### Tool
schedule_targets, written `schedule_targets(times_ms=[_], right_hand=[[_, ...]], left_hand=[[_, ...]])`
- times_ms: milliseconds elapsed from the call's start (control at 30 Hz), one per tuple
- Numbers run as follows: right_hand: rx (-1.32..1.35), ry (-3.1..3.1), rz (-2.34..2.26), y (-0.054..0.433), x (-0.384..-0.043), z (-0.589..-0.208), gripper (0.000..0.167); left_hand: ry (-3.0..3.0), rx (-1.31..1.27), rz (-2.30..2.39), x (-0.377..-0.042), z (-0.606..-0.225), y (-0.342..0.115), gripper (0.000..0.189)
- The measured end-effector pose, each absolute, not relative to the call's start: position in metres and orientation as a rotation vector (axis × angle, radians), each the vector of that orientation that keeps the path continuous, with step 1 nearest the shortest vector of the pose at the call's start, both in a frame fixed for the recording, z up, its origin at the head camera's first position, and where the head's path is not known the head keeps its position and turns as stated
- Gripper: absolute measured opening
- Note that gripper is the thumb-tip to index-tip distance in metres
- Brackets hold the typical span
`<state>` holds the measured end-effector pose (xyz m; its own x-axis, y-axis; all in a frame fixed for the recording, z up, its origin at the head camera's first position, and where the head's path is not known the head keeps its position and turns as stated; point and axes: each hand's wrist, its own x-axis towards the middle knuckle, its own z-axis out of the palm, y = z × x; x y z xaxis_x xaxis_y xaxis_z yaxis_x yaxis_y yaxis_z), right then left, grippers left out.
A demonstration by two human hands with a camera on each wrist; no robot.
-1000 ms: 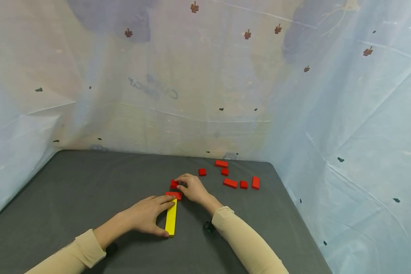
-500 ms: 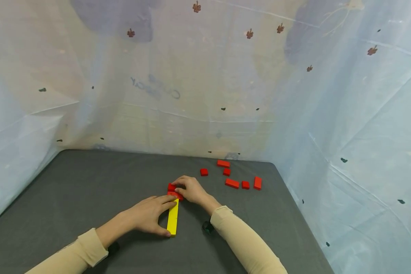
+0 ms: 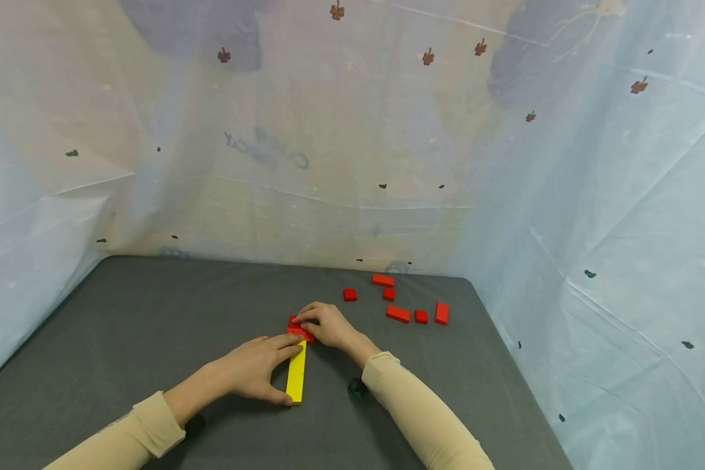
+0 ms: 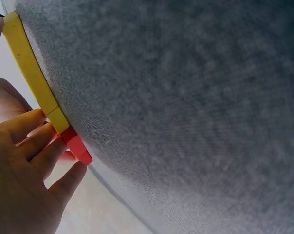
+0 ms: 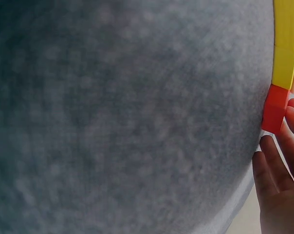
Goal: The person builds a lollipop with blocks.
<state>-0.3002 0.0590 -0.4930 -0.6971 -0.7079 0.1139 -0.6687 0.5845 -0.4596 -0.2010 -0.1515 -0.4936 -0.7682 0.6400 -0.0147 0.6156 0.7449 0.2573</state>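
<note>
A yellow bar (image 3: 296, 378) lies lengthwise on the dark table; in the left wrist view, a seam divides the yellow row (image 4: 32, 70) into a long and a shorter piece. My left hand (image 3: 251, 367) spans the bar, thumb at its near end and fingertips at its far end. Across that far end lies a red block (image 3: 307, 335), partly under the left fingertips. Just beyond it, my right hand (image 3: 328, 325) pinches a small red block (image 3: 292, 322) between thumb and fingers, right against the crosswise one. Red meets yellow in the right wrist view too, beside the right fingers (image 5: 273, 163).
To the right at the back lie several loose red blocks: a square one (image 3: 350, 295), oblong ones (image 3: 398, 314) and another oblong (image 3: 442, 313) near the right edge. A pale plastic curtain (image 3: 305, 215) hangs behind and beside the grey-covered table (image 3: 170, 307).
The right hand has drawn the small red block toward me, closing its gap to the crosswise red block. The left hand has stayed on the yellow bar.
</note>
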Motion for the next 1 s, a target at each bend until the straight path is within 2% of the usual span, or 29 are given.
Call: schedule_targets(times_ms=[633,1000], right_hand=[[-1.151,2.735,-0.801,0.07,-0.299,-0.491,0.029],[-1.009,2.886,-0.899,0.103,-0.322,-0.488,0.03]], left_hand=[[2.836,1.03,0.362,-0.201,-0.493,-0.152,0.103],[2.844,1.007,0.366,-0.199,-0.493,-0.151,0.104]])
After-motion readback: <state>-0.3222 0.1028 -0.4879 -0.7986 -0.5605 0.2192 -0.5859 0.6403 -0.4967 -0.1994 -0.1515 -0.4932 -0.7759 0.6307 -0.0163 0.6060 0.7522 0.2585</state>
